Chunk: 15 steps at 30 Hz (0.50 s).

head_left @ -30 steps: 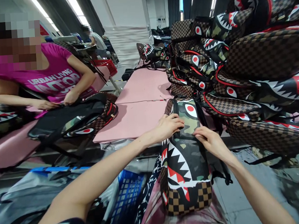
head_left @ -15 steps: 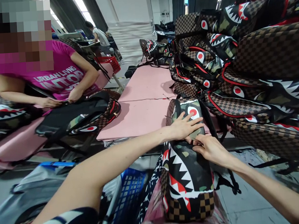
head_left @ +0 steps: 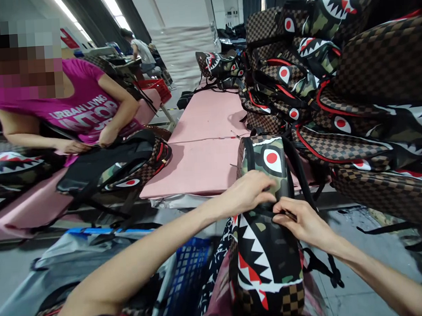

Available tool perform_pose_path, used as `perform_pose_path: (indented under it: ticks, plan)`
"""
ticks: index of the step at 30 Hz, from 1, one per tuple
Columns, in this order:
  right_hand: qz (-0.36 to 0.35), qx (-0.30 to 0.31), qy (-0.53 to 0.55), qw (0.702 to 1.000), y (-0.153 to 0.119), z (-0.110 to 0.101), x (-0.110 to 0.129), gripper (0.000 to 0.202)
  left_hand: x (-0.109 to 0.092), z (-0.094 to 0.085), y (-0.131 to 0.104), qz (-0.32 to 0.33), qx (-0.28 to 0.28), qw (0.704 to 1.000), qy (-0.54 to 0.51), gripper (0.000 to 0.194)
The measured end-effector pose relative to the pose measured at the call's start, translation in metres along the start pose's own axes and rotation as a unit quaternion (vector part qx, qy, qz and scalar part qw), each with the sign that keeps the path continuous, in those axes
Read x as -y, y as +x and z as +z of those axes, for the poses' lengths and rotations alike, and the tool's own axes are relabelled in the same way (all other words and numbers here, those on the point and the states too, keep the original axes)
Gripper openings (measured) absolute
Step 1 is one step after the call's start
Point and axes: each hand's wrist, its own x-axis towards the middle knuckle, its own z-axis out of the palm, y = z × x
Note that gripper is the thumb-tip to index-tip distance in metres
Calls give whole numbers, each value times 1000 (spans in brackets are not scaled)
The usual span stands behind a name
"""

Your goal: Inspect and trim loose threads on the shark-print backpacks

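A backpack (head_left: 270,249) with a checkered base, camouflage panels, a shark-mouth print and a red-and-white eye lies lengthwise on my lap, its far end resting against the table's near edge. My left hand (head_left: 258,191) is over its middle, just below the eye, fingers loosely bent with gaps between them. Close beside it, my right hand (head_left: 298,217) pinches the backpack's material at the fold across the middle. The exact part between those fingertips is too small to make out. Black straps hang along the backpack's right side.
Similar backpacks are piled high on the right (head_left: 337,117). A pink-covered table (head_left: 207,153) stretches ahead. Across on the left, a person in a magenta shirt (head_left: 86,106) handles another backpack (head_left: 125,163). A blue crate (head_left: 192,259) stands low at my left.
My left hand has lifted from lying flat over the eye print, moved toward me and bent its fingers. My right hand stays pinched at the fold, slightly lower in view.
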Motion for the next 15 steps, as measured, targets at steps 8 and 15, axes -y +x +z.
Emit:
perform_pose_path:
  ticks: [8, 15]
  plan:
    - [-6, 92, -138, 986, -17, -14, 3, 18, -49, 16, -61, -33, -16, 994, 100, 13]
    - [-184, -30, -343, 921, -54, 31, -1, 23, -67, 36, -95, 27, -77, 990, 113, 24]
